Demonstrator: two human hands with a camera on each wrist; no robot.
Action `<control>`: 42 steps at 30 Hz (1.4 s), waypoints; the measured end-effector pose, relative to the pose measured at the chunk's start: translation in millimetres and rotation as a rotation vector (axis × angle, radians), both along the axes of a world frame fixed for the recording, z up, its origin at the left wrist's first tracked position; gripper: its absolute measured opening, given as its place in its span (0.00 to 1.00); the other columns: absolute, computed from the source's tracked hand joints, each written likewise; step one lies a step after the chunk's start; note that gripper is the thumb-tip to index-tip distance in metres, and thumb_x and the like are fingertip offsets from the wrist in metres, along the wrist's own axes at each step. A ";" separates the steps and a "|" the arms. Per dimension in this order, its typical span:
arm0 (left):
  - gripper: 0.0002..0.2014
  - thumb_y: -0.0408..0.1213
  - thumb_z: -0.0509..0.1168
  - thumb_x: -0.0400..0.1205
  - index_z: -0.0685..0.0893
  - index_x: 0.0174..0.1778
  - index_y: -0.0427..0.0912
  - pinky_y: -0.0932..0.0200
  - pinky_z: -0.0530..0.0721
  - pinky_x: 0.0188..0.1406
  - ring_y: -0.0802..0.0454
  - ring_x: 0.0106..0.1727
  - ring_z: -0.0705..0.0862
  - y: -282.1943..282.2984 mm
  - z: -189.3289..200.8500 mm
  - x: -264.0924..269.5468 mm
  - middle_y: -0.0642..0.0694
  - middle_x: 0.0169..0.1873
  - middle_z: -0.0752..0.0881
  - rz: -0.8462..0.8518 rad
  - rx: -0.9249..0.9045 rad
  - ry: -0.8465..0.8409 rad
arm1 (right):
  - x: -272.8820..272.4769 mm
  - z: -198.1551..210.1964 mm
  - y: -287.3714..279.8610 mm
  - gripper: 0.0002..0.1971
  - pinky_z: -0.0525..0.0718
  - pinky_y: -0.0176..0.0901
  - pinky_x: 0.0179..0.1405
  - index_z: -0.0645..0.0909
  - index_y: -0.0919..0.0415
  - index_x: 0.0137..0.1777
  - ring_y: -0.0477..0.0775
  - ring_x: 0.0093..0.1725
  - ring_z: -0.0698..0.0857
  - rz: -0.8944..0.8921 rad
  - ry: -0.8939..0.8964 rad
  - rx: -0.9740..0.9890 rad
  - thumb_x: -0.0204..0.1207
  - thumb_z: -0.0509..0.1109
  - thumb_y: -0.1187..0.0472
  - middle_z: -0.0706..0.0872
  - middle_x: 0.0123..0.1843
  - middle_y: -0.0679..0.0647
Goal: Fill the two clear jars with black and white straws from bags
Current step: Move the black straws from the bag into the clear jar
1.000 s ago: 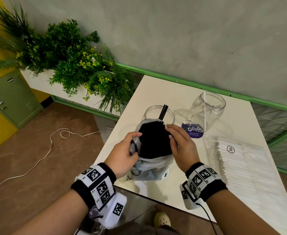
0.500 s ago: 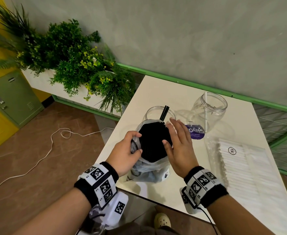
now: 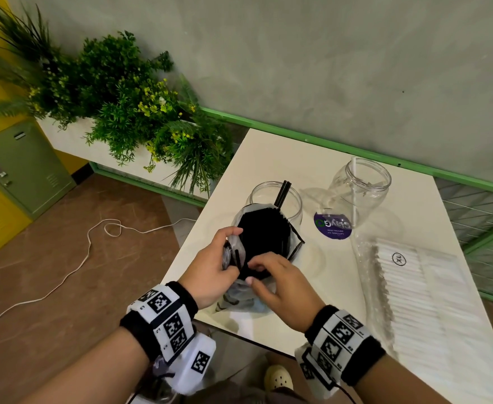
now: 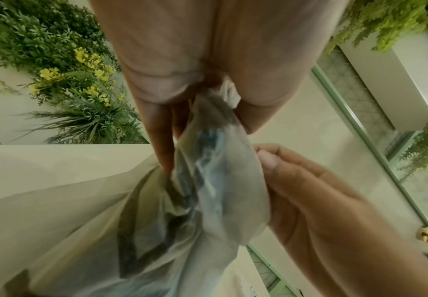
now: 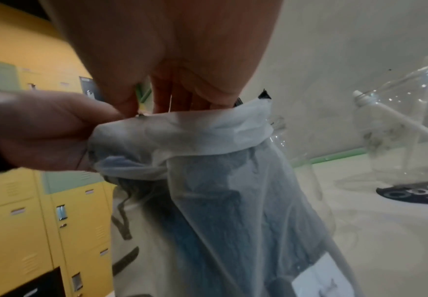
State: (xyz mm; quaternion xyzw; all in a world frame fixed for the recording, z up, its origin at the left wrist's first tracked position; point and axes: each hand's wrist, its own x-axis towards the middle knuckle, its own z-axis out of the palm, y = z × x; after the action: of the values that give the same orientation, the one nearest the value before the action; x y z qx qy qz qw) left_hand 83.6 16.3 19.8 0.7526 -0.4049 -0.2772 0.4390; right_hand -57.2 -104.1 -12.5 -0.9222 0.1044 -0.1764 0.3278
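Note:
A translucent bag (image 3: 239, 301) stands upright near the table's front edge, packed with black straws (image 3: 262, 237). My left hand (image 3: 210, 266) grips its rolled rim on the left. My right hand (image 3: 268, 272) curls over the near rim, fingertips among the straw tips and thumb outside on the bag (image 4: 207, 191). Behind the bag a clear jar (image 3: 295, 205) holds two black straws (image 3: 281, 193). Further right, a second clear jar (image 3: 365, 193) holds one white straw (image 3: 355, 193). A clear pack of white straws (image 3: 414, 293) lies flat at the right.
The white table (image 3: 268, 158) sits against a grey wall with a green rail. A purple round sticker (image 3: 332, 225) lies between the jars. Planter greenery (image 3: 122, 106) borders the table's left. A white cable (image 3: 64, 272) runs across the floor by green and yellow lockers (image 3: 20, 164).
My right hand, which lay flat over the straw tips, has drawn back to the bag's near rim and curled its fingers. The left hand keeps its hold on the rim.

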 end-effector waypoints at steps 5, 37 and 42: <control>0.33 0.27 0.55 0.77 0.63 0.74 0.62 0.50 0.80 0.60 0.45 0.56 0.84 2.0 0.9 -0.6 0.42 0.58 0.85 -0.007 -0.034 0.188 | 3.0 -6.6 3.2 0.26 0.78 0.44 0.57 0.79 0.55 0.62 0.47 0.56 0.77 -0.014 0.047 -0.083 0.78 0.60 0.36 0.81 0.58 0.46; 0.06 0.37 0.63 0.84 0.80 0.56 0.48 0.50 0.86 0.49 0.42 0.55 0.85 0.7 -3.3 -4.1 0.41 0.52 0.86 0.296 0.099 0.812 | -29.1 -45.1 0.7 0.19 0.67 0.52 0.72 0.77 0.55 0.63 0.49 0.58 0.83 0.173 0.081 -0.628 0.77 0.61 0.47 0.87 0.57 0.49; 0.03 0.37 0.61 0.85 0.80 0.51 0.46 0.52 0.85 0.49 0.43 0.49 0.85 1.1 -3.8 -6.4 0.39 0.49 0.85 0.261 0.078 0.757 | -28.1 -25.9 -5.4 0.14 0.73 0.47 0.65 0.83 0.57 0.57 0.49 0.52 0.82 0.123 0.065 -0.304 0.83 0.57 0.54 0.87 0.53 0.50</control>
State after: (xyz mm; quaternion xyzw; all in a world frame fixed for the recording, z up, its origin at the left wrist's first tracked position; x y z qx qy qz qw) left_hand 77.2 17.4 16.0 0.6583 -0.1049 -0.4920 0.5600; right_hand -85.3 -109.5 -38.5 -0.9711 0.0306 -0.1399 0.1910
